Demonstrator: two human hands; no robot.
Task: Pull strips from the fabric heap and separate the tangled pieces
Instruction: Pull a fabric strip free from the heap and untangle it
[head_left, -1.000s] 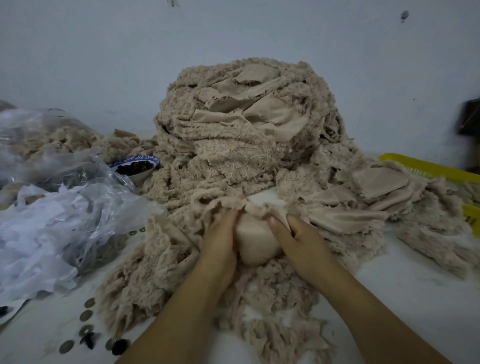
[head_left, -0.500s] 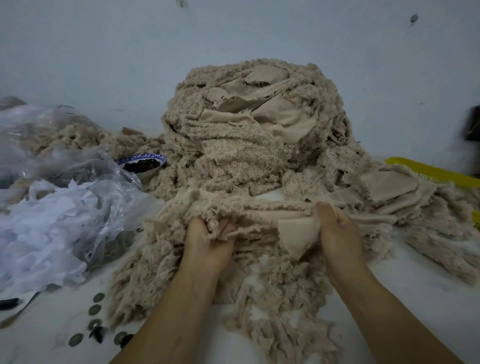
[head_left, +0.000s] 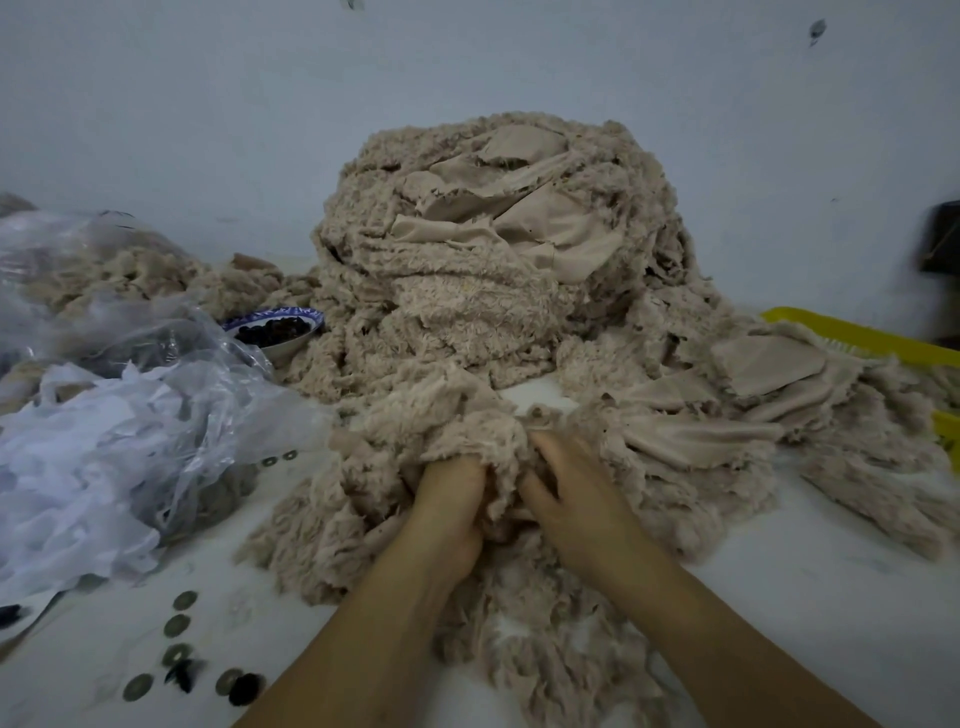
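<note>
The heap (head_left: 493, 291) of beige fleece strips fills the mid-surface (head_left: 831, 582) and spills forward to the hands. The left hand (head_left: 448, 512) curls its fingers into a bunch (head_left: 441, 431) at the near edge and grips it. The right hand (head_left: 576, 512) lies just beside it with its fingertips buried, so I cannot tell whether it grips. The strips look light, limp and clingy, likely to snag, so they are best taken by one free end and drawn out slowly.

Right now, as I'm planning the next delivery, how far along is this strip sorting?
Looks early. Done: some flat beige fabric strips fanned on the white table. In hand: the left hand grips a tangled beige bunch, the right hand reaching in beside it. Left: the tall beige fabric heap behind, most of the work.
</note>
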